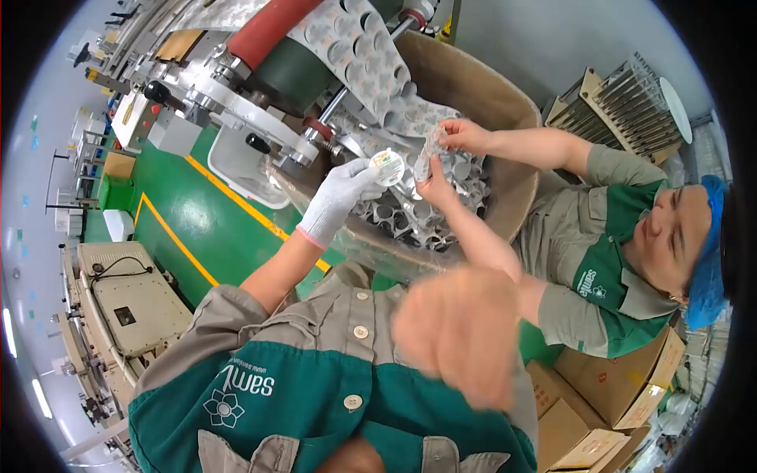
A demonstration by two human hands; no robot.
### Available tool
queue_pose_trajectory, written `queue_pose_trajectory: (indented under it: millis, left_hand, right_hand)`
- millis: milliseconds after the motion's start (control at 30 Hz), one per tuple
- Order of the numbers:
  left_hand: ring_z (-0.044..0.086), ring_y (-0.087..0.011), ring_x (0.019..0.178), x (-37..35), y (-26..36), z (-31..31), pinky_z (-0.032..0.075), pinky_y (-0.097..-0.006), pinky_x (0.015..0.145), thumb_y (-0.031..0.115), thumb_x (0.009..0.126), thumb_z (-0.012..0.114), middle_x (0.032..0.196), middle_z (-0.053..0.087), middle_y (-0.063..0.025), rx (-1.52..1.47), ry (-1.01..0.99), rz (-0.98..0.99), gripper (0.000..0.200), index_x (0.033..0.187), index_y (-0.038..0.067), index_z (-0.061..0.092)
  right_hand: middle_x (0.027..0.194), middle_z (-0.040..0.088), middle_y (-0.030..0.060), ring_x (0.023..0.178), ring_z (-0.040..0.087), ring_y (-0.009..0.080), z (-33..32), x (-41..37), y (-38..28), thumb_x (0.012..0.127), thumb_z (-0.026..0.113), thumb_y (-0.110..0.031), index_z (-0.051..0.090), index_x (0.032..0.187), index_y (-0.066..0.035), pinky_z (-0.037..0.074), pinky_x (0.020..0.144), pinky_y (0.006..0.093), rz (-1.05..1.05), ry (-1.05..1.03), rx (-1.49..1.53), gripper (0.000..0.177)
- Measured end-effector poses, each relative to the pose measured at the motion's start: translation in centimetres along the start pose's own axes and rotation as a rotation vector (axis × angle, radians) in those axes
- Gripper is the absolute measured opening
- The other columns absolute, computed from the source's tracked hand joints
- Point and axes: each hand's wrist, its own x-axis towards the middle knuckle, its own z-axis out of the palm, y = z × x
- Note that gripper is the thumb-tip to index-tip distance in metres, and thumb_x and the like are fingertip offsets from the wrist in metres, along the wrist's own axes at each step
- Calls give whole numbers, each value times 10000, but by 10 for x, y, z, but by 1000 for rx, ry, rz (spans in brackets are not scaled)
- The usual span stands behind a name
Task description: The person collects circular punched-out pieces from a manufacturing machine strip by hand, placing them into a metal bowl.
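My left hand (343,189), in a white knit glove with a pink cuff, pinches a round printed foil lid (388,168) above a bin of scrap foil. Close to the camera, my bare right hand (461,335) is in front of my shirt. Motion smears it, so its fingers cannot be made out. Just right of the lid, a co-worker's two hands (441,186) hold a small stack of foil pieces (430,154). Below them lies a tangle of punched foil scrap (410,217).
A punched foil web (355,47) runs from a machine with a red roller (272,31) into a large brown bin (505,102). The co-worker (607,244) stands at the right. Cardboard boxes (583,418) sit lower right; a white tub (244,158) is beside the machine.
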Motion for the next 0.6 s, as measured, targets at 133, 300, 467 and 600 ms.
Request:
queue_pose_trajectory:
  millis: [133, 300, 467, 600]
  left_hand:
    - [628, -104, 833, -4, 5, 1, 508, -251, 752, 212, 937, 564, 963, 663, -45, 28, 34, -33, 301, 1120, -22, 612]
    - [614, -99, 884, -4, 2, 6, 488, -258, 806, 292, 953, 551, 1020, 647, -38, 42, -14, -76, 363, 1152, -9, 595]
    - [625, -126, 933, -4, 0, 4, 492, -276, 846, 258, 949, 550, 1051, 646, -60, 74, -41, -1, 365, 1186, -20, 568]
    - [613, -130, 977, -4, 8, 5, 489, -293, 879, 233, 947, 543, 1103, 630, -70, 104, -50, -10, 386, 1239, -21, 535]
  right_hand:
    - [678, 519, -18, 560, 425, 27, -66, -72, 24, 922, 554, -95, 579, 1093, -10, 341, 497, 184, 472, 1147, -803, 193]
    - [643, 478, -23, 545, 404, 38, -108, -118, 23, 926, 548, -107, 391, 1358, -29, 309, 478, 185, 584, 1449, -682, 466]
    - [650, 471, -62, 542, 398, 19, -94, -116, 30, 895, 643, -179, 453, 1350, -55, 271, 472, 182, 640, 1278, -801, 508]
    - [633, 455, -73, 497, 349, 15, -88, -114, 25, 895, 640, -162, 489, 1323, -54, 250, 452, 180, 635, 1223, -745, 467]
